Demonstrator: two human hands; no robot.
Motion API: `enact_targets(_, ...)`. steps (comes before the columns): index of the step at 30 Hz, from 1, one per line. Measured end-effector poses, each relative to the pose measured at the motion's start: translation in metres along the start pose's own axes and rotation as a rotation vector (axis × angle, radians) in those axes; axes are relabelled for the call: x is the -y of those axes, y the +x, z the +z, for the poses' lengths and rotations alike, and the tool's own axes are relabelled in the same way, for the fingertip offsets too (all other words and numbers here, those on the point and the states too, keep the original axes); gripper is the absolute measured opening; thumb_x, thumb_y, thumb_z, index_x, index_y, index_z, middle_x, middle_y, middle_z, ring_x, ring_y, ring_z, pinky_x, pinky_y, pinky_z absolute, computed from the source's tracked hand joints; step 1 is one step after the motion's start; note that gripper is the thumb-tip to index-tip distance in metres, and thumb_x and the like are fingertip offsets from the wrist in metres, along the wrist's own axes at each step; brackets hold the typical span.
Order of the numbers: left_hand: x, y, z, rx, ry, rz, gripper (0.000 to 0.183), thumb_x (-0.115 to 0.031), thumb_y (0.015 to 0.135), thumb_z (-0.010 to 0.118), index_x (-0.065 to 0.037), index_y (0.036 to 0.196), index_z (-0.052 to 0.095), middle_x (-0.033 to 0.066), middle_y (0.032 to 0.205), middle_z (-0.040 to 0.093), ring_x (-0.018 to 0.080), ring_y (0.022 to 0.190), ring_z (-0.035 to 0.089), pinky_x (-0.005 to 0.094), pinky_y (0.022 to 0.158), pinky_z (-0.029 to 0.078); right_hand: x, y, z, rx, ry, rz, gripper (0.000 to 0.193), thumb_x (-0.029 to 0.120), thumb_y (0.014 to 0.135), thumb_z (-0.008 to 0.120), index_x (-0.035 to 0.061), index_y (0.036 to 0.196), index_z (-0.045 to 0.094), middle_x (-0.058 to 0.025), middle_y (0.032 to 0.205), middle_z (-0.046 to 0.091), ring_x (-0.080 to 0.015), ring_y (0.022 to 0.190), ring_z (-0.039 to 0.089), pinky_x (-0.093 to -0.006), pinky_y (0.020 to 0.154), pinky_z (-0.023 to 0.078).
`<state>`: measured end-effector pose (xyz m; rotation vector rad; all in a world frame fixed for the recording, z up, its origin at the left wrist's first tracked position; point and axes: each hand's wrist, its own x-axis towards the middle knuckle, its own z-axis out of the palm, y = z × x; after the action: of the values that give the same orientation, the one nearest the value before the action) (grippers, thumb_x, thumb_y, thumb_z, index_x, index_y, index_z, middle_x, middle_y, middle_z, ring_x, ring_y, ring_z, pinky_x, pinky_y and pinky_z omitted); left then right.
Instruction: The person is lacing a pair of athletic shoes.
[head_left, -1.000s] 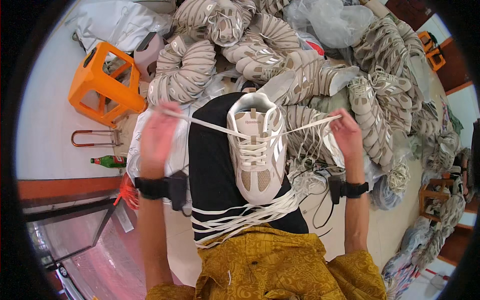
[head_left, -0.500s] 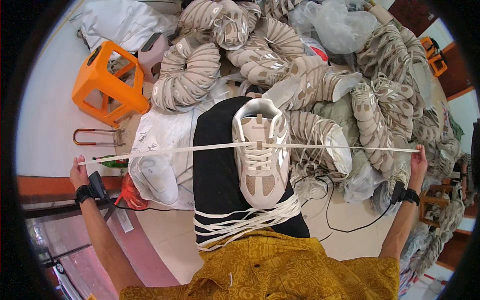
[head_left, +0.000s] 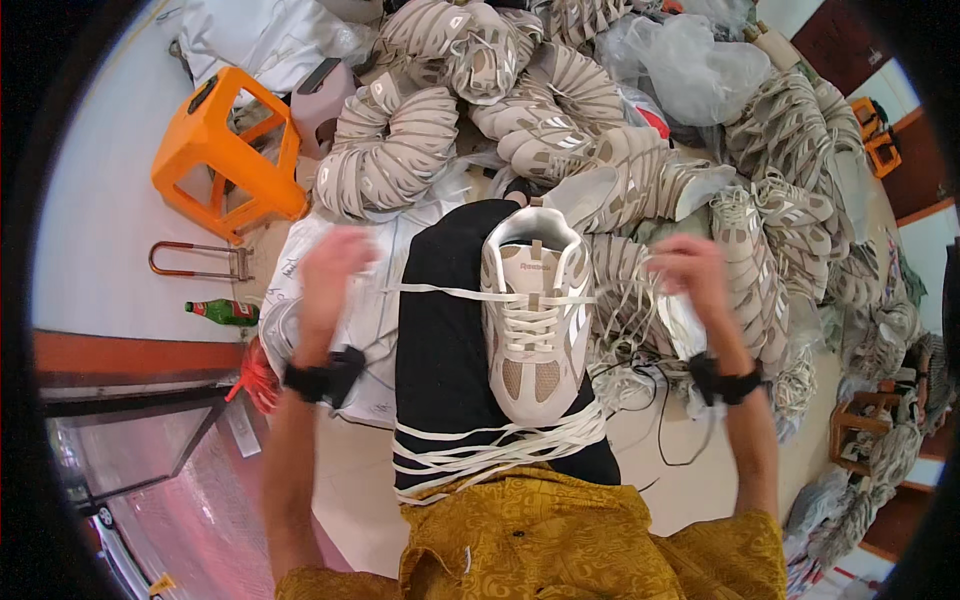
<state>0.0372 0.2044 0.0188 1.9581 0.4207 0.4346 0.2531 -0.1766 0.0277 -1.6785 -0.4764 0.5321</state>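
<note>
A beige sneaker (head_left: 540, 385) with a mesh toe rests on my black-clad leg (head_left: 440, 245), toe toward me. White shoelace (head_left: 450, 291) is threaded through its eyelets and stretches out from the top of the lacing to both sides. My left hand (head_left: 337, 265) is raised left of the sneaker, and my right hand (head_left: 695, 272) is raised to its right. Motion smears the fingers of both, so whether they grip the lace ends does not show. A bundle of loose white laces (head_left: 500, 450) lies across my lap.
Nested rows of similar sneakers (head_left: 390, 150) cover the floor ahead and to the right. An orange stool (head_left: 225, 150), a U-shaped lock (head_left: 200, 260) and a green bottle (head_left: 222, 312) are on the left. Clear plastic bags (head_left: 690, 70) lie at the back.
Both hands have moved inward from far out at the sides, toward the sneaker. The lace that was pulled taut across the view now shows only near the shoe.
</note>
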Motion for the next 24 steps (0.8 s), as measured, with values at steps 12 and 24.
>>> enact_targets(12, -0.033, -0.033, 0.115, 0.202, 0.101, -0.004, 0.005, -0.003, 0.079, 0.053, -0.001, 0.082, 0.054, 0.0082, 0.062, 0.059, 0.0140, 0.054, 0.059, 0.0257, 0.051, 0.046, 0.015, -0.004, 0.138, 0.428, -0.432, -0.136, 0.010, 0.001, 0.070, 0.060, -0.0035, 0.080, 0.061, -0.0082, 0.088, 0.064, -0.0093, 0.057, 0.055, -0.0227, 0.048, 0.046)
enact_targets(24, -0.036, -0.042, 0.126, 0.029, 0.384, 0.238, 0.006, -0.001, 0.076, 0.055, -0.003, 0.081, 0.052, 0.0160, 0.061, 0.054, 0.0311, 0.057, 0.058, 0.0351, 0.048, 0.044, 0.005, -0.011, 0.133, 0.411, -0.242, -0.001, 0.012, -0.003, 0.067, 0.061, -0.0050, 0.079, 0.061, -0.0093, 0.092, 0.063, -0.0086, 0.065, 0.056, -0.0218, 0.052, 0.047)
